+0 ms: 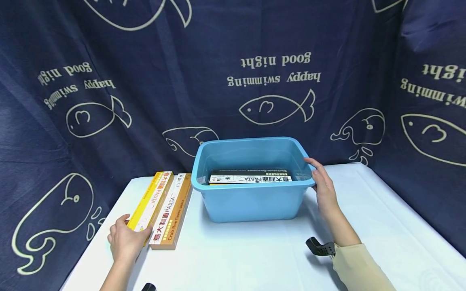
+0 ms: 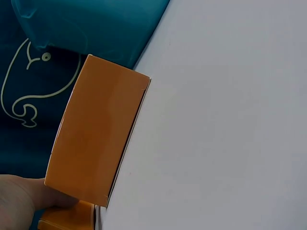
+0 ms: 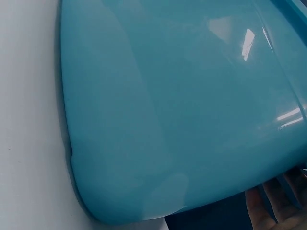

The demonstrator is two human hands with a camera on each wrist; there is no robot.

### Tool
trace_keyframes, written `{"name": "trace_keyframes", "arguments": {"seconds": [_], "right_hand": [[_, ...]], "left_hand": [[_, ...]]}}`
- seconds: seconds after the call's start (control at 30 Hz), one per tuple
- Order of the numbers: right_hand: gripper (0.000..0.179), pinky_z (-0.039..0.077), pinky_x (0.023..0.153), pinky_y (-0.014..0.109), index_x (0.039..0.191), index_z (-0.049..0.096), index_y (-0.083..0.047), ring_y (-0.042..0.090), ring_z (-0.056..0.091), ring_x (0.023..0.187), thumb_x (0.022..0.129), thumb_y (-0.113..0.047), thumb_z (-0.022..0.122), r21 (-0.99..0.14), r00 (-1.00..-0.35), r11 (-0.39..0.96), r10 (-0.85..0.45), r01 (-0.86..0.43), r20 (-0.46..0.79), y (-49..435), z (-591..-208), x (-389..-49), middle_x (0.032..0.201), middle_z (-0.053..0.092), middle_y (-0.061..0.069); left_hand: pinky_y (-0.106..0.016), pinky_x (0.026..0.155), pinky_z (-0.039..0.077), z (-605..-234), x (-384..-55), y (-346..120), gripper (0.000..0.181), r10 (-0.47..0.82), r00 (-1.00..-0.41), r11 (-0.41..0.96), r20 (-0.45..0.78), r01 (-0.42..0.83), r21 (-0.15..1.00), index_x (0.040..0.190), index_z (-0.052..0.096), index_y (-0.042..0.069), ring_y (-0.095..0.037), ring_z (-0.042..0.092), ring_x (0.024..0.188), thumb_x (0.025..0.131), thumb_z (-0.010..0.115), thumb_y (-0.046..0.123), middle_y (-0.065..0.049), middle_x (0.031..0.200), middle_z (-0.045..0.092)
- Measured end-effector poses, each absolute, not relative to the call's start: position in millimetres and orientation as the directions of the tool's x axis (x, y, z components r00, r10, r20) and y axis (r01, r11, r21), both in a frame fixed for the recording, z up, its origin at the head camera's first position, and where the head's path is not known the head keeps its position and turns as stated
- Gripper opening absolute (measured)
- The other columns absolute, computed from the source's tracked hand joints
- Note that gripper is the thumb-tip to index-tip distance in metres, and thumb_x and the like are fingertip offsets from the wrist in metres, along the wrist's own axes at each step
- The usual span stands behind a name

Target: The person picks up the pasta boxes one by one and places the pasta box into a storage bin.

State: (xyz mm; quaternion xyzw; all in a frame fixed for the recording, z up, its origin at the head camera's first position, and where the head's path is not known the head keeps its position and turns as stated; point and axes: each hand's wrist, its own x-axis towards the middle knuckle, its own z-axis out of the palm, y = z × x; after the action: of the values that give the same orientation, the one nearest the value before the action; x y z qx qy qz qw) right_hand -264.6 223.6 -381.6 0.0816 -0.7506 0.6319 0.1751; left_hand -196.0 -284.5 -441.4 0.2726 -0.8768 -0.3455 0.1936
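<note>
My left hand point(image 1: 127, 238) grips the near end of a yellow-and-white pasta box point(image 1: 151, 200), thumb on one side and fingers on the other. Alongside it on the right lies a brown-and-white crab roe pasta box point(image 1: 171, 214); its plain end point(image 2: 98, 129) fills much of the left wrist view. A blue plastic bin point(image 1: 255, 204) stands farther right, with a black-and-white pasta box point(image 1: 251, 176) lying inside. My right hand point(image 1: 324, 188) holds the bin's right rim; in the right wrist view its fingers point(image 3: 259, 211) are partly cut off by the frame.
A white cloth point(image 1: 247, 258) covers the table. Dark blue curtain fabric point(image 1: 204, 81) with fish drawings hangs behind and at both sides. A black wrist mount point(image 1: 320, 246) sticks out from my right sleeve.
</note>
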Motion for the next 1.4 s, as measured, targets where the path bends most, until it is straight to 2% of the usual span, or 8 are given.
{"name": "trace_keyframes", "arguments": {"seconds": [0.13, 0.3, 0.57, 0.77, 1.0, 1.23, 1.4], "right_hand": [[0.051, 0.024, 0.116, 0.067, 0.152, 0.04, -0.019, 0.035, 0.028, 0.149, 0.107, -0.041, 0.028, -0.921, -0.926, 0.189, 0.101, -0.341, 0.364, 223.3, -381.3, -265.2, 0.164, 0.028, 0.006], [0.051, 0.023, 0.116, 0.067, 0.151, 0.041, -0.018, 0.035, 0.027, 0.149, 0.107, -0.04, 0.028, -0.922, -0.926, 0.19, 0.105, -0.339, 0.362, 223.3, -381.1, -265.0, 0.164, 0.028, 0.006], [0.051, 0.023, 0.116, 0.068, 0.151, 0.041, -0.019, 0.035, 0.027, 0.149, 0.107, -0.04, 0.028, -0.918, -0.922, 0.187, 0.103, -0.349, 0.372, 222.8, -380.4, -265.3, 0.164, 0.029, 0.006], [0.051, 0.023, 0.116, 0.067, 0.151, 0.041, -0.018, 0.035, 0.027, 0.149, 0.107, -0.04, 0.028, -0.919, -0.923, 0.179, 0.1, -0.352, 0.373, 223.2, -381.5, -264.9, 0.164, 0.028, 0.007], [0.051, 0.023, 0.116, 0.067, 0.151, 0.041, -0.019, 0.036, 0.027, 0.15, 0.107, -0.04, 0.028, -0.921, -0.924, 0.184, 0.11, -0.343, 0.366, 222.4, -381.8, -264.1, 0.164, 0.028, 0.007], [0.051, 0.023, 0.116, 0.067, 0.151, 0.041, -0.02, 0.035, 0.027, 0.149, 0.107, -0.04, 0.028, -0.921, -0.923, 0.183, 0.114, -0.343, 0.367, 222.3, -381.7, -263.7, 0.164, 0.028, 0.006], [0.051, 0.024, 0.116, 0.067, 0.151, 0.041, -0.019, 0.034, 0.029, 0.148, 0.107, -0.041, 0.028, -0.923, -0.923, 0.179, 0.118, -0.342, 0.365, 222.1, -381.7, -263.1, 0.163, 0.029, 0.007]], "left_hand": [[-0.058, 0.092, 0.03, -440.9, -196.8, -283.9, 0.084, -0.616, -0.772, 0.596, 0.16, -0.322, 0.736, 0.145, 0.033, -0.009, -0.05, 0.03, 0.125, 0.074, 0.075, 0.008, -0.035, 0.132, 0.037], [-0.057, 0.091, 0.031, -439.8, -196.3, -283.0, 0.082, -0.639, -0.754, 0.557, 0.152, -0.318, 0.767, 0.145, 0.035, -0.004, -0.049, 0.03, 0.127, 0.076, 0.076, 0.009, -0.032, 0.134, 0.038], [-0.054, 0.09, 0.03, -436.6, -194.0, -283.9, 0.074, -0.658, -0.711, 0.555, 0.248, -0.235, 0.798, 0.139, 0.043, -0.003, -0.049, 0.036, 0.124, 0.074, 0.077, 0.01, -0.03, 0.131, 0.042], [-0.053, 0.096, 0.03, -437.6, -192.7, -282.6, 0.072, -0.665, -0.688, 0.542, 0.291, -0.176, 0.822, 0.137, 0.045, -0.002, -0.047, 0.033, 0.128, 0.073, 0.078, 0.005, -0.029, 0.136, 0.038], [-0.057, 0.104, 0.027, -433.6, -194.3, -279.3, 0.077, -0.669, -0.66, 0.536, 0.34, -0.113, 0.836, 0.142, 0.04, 0.003, -0.043, 0.027, 0.136, 0.074, 0.076, 0.001, -0.026, 0.143, 0.029], [-0.041, 0.107, 0.032, -432.5, -192.7, -277.7, 0.081, -0.69, -0.598, 0.518, 0.408, -0.014, 0.855, 0.141, 0.041, 0.006, -0.034, 0.037, 0.131, 0.073, 0.084, 0.005, -0.02, 0.14, 0.037], [-0.038, 0.111, 0.031, -432.5, -192.1, -277.4, 0.085, -0.716, -0.588, 0.484, 0.376, -0.029, 0.875, 0.145, 0.037, 0.009, -0.031, 0.039, 0.131, 0.075, 0.084, 0.011, -0.016, 0.141, 0.04]]}}
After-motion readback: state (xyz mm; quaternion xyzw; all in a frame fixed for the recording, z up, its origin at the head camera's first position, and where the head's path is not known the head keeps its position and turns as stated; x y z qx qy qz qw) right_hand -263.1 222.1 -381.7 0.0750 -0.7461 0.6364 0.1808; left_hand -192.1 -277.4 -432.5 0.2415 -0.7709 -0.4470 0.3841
